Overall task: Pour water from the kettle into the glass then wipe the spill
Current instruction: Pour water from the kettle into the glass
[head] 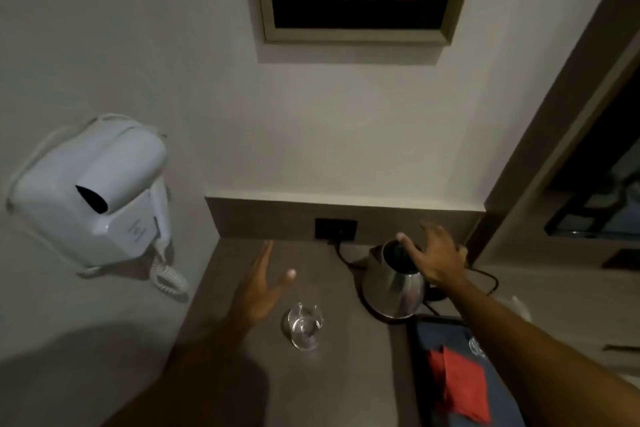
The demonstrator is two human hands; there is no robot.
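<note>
A steel kettle (393,284) with a black lid stands on its base at the back right of the brown counter (339,374). My right hand (433,253) hovers over the kettle's top and handle side with fingers spread, and I cannot tell whether it touches the kettle. A clear glass (304,324) stands upright near the counter's middle, in front and left of the kettle. My left hand (259,284) is held open above the counter just left of the glass, apart from it. A red cloth (460,385) lies folded on a dark tray at the lower right.
The dark tray (414,357) with a blue liner sits right of the glass, and another small glass (476,347) shows beside my right forearm. A black socket (335,229) and the kettle's cord run along the back panel. A white wall hairdryer (100,194) hangs left.
</note>
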